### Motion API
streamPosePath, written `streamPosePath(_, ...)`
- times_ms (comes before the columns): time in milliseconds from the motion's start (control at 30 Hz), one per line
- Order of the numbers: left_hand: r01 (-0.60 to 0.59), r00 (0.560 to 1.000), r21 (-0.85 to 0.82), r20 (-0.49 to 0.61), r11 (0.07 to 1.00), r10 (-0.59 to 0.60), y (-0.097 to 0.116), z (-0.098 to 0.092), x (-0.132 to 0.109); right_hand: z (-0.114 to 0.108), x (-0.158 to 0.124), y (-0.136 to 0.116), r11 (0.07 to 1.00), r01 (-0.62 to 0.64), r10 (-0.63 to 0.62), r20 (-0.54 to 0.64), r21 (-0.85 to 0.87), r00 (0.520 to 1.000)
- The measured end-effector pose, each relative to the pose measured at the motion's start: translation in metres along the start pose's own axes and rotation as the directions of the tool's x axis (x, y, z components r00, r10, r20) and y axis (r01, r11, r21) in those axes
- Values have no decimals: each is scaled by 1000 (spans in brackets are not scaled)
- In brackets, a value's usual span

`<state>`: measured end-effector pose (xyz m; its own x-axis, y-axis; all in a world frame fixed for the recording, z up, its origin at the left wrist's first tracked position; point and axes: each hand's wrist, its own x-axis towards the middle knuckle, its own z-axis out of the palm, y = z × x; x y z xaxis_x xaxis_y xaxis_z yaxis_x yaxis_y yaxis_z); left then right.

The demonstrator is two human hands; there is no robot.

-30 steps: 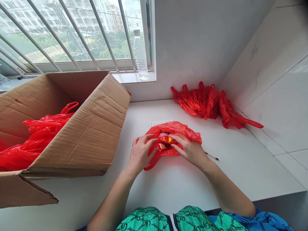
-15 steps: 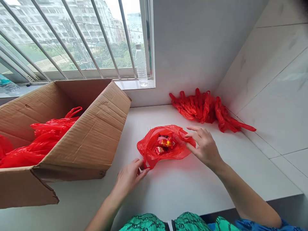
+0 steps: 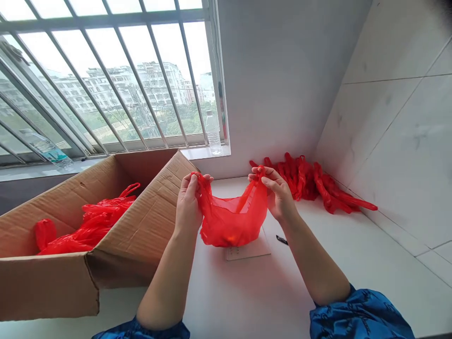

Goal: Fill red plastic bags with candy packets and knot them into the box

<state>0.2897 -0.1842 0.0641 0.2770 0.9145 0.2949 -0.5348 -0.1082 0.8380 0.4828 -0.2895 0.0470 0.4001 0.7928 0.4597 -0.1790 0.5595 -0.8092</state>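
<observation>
Red bag (image 3: pixel 231 223) hanging between both hands' grip — left hand (image 3: pixel 187 205), right hand (image 3: pixel 278 195)

Single head-worn view, looking forward and down, close over white counter (image 3: pixel 247 301); window (image 3: pixel 106 75) ahead-left.

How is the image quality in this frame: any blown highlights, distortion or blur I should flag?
Head view: sky behind the window bars is blown out white; wide-angle lens bends the bars and wall tile lines; daylight is soft, with only a faint shadow under the red bag on the white counter; left hand, right hand and cardboard box look sharp, no clear motion blur.
</observation>
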Motion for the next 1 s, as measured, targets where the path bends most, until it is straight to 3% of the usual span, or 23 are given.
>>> streamPosePath(67,5,1000,-28,30,1000,-4,-8,9,-1,3,-3,4,998,-26,29,77,-50,997)
streamPosePath(200,71,966,98,243,993,-93,-27,20,-13,9,-10,21,925,24,50,183,-379,982)
streamPosePath(333,139,853,306,446,942,-270,-40,16,-21,15,-12,41,900,12,89,211,-436,973)
streamPosePath(433,165,744,421,540,892,-393,-41,6,-23,15,-12,46,904,2,91,196,-428,976)
streamPosePath(500,166,694,453,577,876,-430,-39,0,-24,14,-13,45,903,-31,144,234,-429,961)
streamPosePath(633,75,690,513,592,855,-416,-39,-7,-23,12,-15,44,912,-222,344,350,-344,871)
streamPosePath(733,35,662,522,627,852,-411,-40,-9,-21,16,-17,47,903,-304,404,357,-305,842)
streamPosePath(900,70,601,509,665,858,-443,-38,-9,-18,23,-19,52,941,-275,334,395,-198,856)
streamPosePath(1000,93,644,470,644,878,-413,-40,-7,-17,22,-17,53,949,-283,311,258,-141,915)
